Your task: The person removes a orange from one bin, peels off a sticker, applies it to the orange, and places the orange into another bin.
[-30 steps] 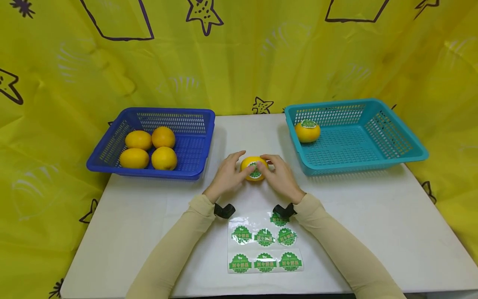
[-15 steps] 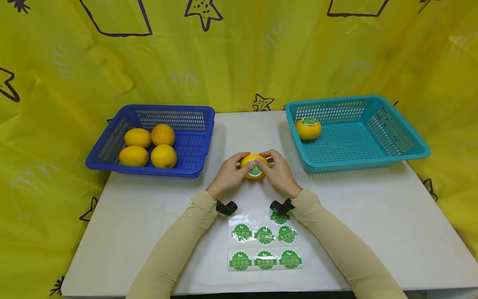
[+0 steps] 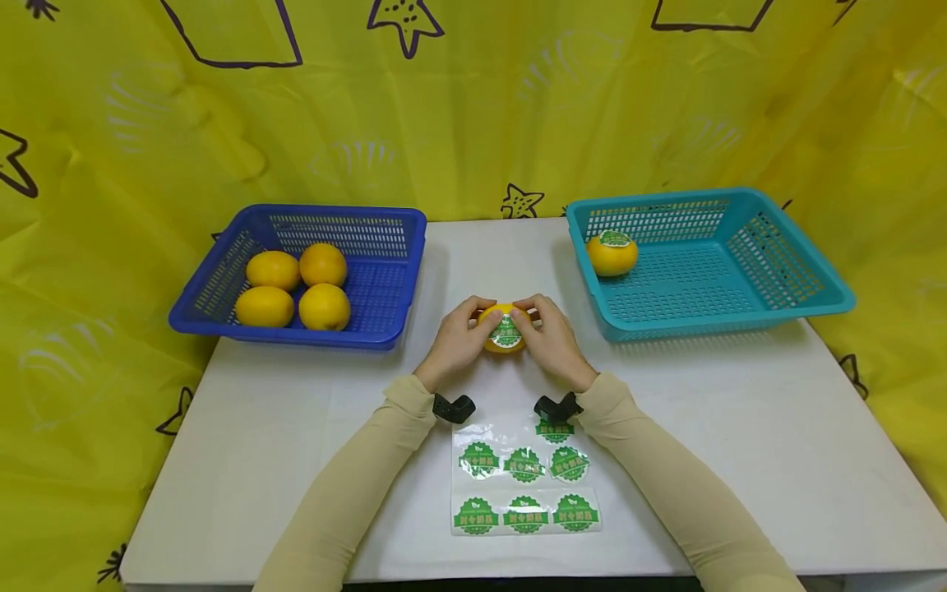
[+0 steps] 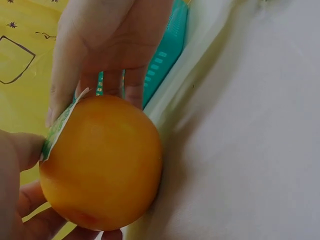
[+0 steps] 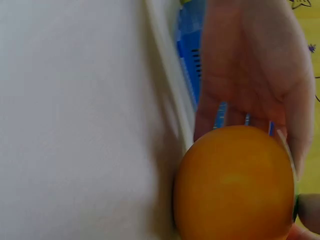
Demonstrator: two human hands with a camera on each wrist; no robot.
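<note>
Two hands meet at the middle of the white worktop (image 3: 740, 427), and from my remote seat I see them cupping one orange (image 3: 505, 327) between them. My left hand (image 3: 453, 344) wraps the fruit's left side with fingers curled over the far edge and the thumb laid across the near face; my right hand (image 3: 553, 344) mirrors it on the other side, thumb pressing on the round green sticker (image 3: 506, 333) that sits on the fruit's upper face. Both forearms, in beige sleeves, angle inward from the near edge, wrists low over the worktop.

From the left wrist view the orange (image 4: 102, 162) rests on the worktop, and the sticker's edge (image 4: 57, 129) lies along its top left, with one end standing a little off the peel — the right hand's fingers (image 4: 100, 50) reach down behind it. From the right wrist view the orange (image 5: 235, 182) fills the lower right, with the left hand's palm (image 5: 255, 65) just behind it.

Near my wrists lies a clear sticker sheet (image 3: 525, 485) carrying green scalloped labels with white characters — too small for me to read. One labelled orange (image 3: 612, 253) sits in the back left corner of the teal basket (image 3: 740, 321) at the right; its label text is likewise unreadable. Four plain oranges (image 3: 296, 286) lie together in the blue basket (image 3: 370, 333) at the left.
</note>
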